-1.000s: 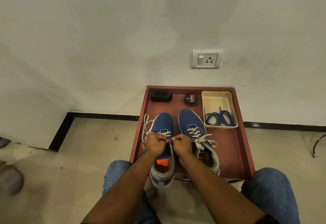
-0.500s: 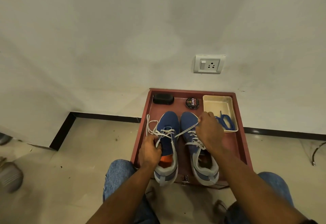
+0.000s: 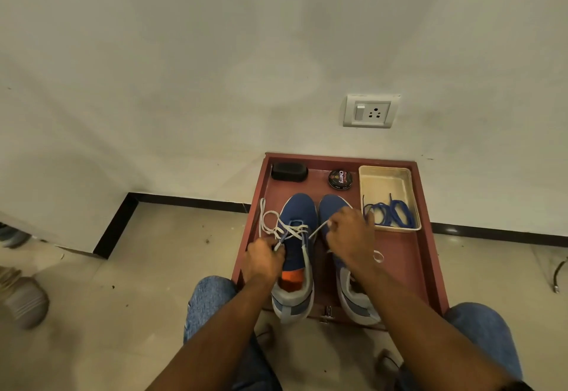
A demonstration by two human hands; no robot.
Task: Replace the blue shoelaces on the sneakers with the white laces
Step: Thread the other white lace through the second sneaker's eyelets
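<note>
The white lace [image 3: 284, 228] runs through the eyelets of the left sneaker [image 3: 295, 255], which stands just left of the frame's centre-bottom on a reddish tray [image 3: 408, 267], toe pointing toward the wall. Loose loops of the lace spill over the shoe's left side onto the tray. The left hand [image 3: 264, 260] sits at the sneaker's left edge with its fingers curled, pinching the lace near the eyelets. One strand stretches taut from the eyelets up and to the right into the right hand [image 3: 349, 241], whose fingers are closed on that end. The right hand hovers over the right sneaker [image 3: 353, 295], which stands just beside the left one and is partly covered; a bit of white lace shows at its right side.

In the upper right of the tray a cream dish [image 3: 384, 180] holds the blue laces [image 3: 390, 213] in a loose tangle at its near end. To its left lies a round tin of polish [image 3: 340, 179], and farther left a black brush-like block [image 3: 289, 171]. The tray sits on a tiled floor against a pale wall with a socket plate [image 3: 370, 111] above it. Knees in blue jeans [image 3: 209, 301] frame the tray's near end.
</note>
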